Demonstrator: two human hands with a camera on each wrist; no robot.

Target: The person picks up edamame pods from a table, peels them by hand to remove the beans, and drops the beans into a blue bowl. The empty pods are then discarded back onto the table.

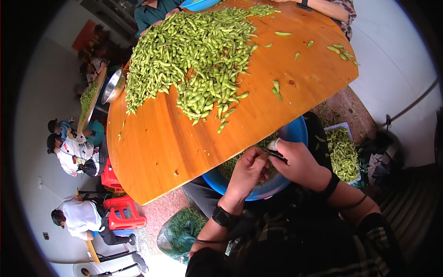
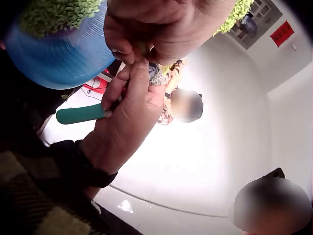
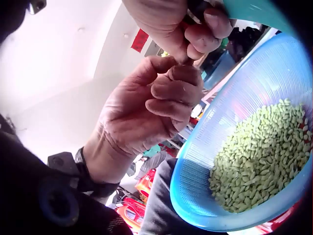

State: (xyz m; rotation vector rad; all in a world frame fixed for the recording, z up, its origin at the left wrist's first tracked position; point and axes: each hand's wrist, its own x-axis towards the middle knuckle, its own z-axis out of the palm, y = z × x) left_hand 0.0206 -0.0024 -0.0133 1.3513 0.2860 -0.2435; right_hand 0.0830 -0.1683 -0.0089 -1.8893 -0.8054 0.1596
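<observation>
the tool (image 2: 80, 114) sits in the right hand (image 1: 302, 162), fingers curled round its teal handle; one digit wears a knit cover (image 1: 273, 144). the left hand (image 1: 249, 173), meeting it, has bent fingers, thumb and forefinger pinching a greenish bit (image 2: 145, 47), mostly hidden. both hands are over a blue basket (image 1: 301, 131) of beans (image 3: 259, 156), beside the table (image 1: 157, 157), which bears a heap of pods (image 1: 189, 51). a crate (image 1: 358, 179) of pods stands on the floor to the right.
</observation>
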